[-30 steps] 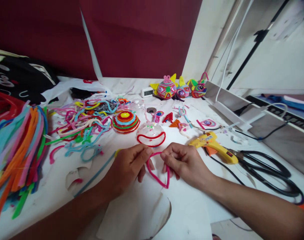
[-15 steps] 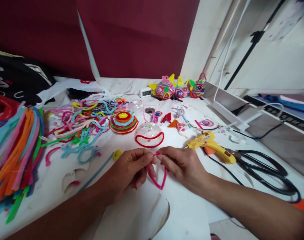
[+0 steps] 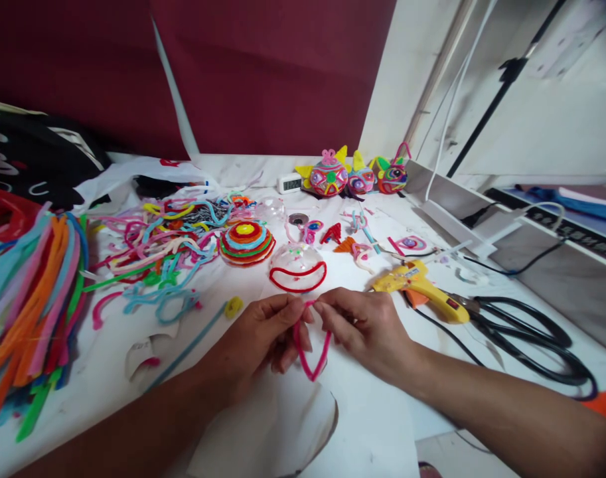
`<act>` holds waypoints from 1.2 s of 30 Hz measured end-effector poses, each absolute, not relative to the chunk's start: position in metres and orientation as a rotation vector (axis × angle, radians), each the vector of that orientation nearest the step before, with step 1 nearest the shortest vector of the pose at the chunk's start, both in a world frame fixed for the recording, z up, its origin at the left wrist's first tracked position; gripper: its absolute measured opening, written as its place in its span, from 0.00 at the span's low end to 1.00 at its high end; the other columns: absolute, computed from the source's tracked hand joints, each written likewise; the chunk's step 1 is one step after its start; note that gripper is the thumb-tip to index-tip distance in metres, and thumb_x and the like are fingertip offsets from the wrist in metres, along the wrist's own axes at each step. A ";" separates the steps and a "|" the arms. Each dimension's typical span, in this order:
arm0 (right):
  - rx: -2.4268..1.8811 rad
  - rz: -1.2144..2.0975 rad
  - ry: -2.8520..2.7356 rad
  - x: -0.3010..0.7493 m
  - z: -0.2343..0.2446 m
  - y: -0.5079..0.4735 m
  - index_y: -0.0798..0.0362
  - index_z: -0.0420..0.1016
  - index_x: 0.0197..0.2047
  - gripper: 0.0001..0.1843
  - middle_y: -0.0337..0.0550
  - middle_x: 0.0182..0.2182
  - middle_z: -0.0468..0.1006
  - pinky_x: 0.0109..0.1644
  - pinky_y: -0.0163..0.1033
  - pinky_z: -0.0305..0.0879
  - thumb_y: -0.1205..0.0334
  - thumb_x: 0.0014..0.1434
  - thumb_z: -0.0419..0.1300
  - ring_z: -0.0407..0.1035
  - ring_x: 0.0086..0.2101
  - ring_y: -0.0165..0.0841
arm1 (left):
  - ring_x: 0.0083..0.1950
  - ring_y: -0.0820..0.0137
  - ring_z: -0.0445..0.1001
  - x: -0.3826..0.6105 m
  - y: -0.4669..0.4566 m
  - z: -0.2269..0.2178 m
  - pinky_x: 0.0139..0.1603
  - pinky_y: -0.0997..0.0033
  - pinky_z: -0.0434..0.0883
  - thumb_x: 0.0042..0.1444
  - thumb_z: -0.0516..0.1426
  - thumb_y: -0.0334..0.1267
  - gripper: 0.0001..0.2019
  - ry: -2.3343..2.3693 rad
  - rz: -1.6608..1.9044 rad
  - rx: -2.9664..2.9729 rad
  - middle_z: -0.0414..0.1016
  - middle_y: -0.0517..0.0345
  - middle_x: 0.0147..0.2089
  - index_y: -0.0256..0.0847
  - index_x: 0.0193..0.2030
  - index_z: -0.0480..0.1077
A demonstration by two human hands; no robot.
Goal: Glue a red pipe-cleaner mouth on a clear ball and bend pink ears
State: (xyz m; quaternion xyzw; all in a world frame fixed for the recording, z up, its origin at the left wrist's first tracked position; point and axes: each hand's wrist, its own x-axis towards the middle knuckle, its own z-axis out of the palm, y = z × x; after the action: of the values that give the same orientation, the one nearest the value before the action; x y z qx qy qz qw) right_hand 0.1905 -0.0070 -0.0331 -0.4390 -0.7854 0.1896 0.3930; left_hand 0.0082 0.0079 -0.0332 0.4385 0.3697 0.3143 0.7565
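Observation:
A pink pipe cleaner (image 3: 312, 372) is bent into a pointed loop that hangs between my two hands, tip downward. My left hand (image 3: 273, 328) pinches its upper end between thumb and finger. From the other side my right hand (image 3: 362, 325) grips the same pipe cleaner, fingertips almost touching the left ones. Just beyond them sits a clear plastic dome (image 3: 297, 257) with a red pipe-cleaner mouth shape (image 3: 299, 289) on its front. Left of the dome is a half ball wound in coloured rings (image 3: 247, 244).
A yellow glue gun (image 3: 422, 289) and black-handled scissors (image 3: 526, 338) lie at right. Bundled pipe cleaners (image 3: 44, 285) and a loose heap (image 3: 168, 232) fill the left. Decorated balls (image 3: 329, 176) and a small digital clock (image 3: 289, 183) stand at the back.
The pink loop's lower tip has swung slightly left and down. Both hands keep their pinch, with the right hand shifted a little upward.

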 end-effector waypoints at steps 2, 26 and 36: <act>-1.128 0.484 -1.975 0.192 -0.035 -0.005 0.57 0.74 0.33 0.11 0.36 0.20 0.70 0.25 0.29 0.57 0.66 0.64 0.53 0.60 0.19 0.22 | 0.18 0.82 0.64 0.007 0.010 -0.033 0.17 0.82 0.56 0.60 0.57 0.44 0.12 0.754 0.678 0.909 0.75 0.60 0.26 0.36 0.33 0.71; -1.187 1.073 -1.658 0.196 -0.029 -0.001 0.56 0.74 0.35 0.15 0.37 0.21 0.72 0.21 0.28 0.58 0.55 0.65 0.54 0.63 0.19 0.23 | 0.23 0.81 0.69 0.007 0.011 -0.040 0.23 0.82 0.64 0.59 0.59 0.37 0.08 0.693 0.842 0.900 0.73 0.62 0.28 0.36 0.31 0.71; -1.163 1.479 -1.406 0.195 -0.022 0.002 0.58 0.74 0.33 0.21 0.36 0.15 0.70 0.16 0.28 0.55 0.45 0.56 0.62 0.59 0.14 0.23 | 0.18 0.81 0.66 0.008 0.014 -0.037 0.16 0.82 0.60 0.62 0.54 0.42 0.14 0.776 0.819 0.879 0.74 0.58 0.32 0.35 0.31 0.71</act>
State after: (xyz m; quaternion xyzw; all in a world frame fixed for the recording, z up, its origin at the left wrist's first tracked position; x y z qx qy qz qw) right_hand 0.1952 0.0022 -0.0225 -0.4566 -0.5523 0.5808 0.3862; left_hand 0.0077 0.0137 -0.0369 0.4031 0.3559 0.3756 0.7548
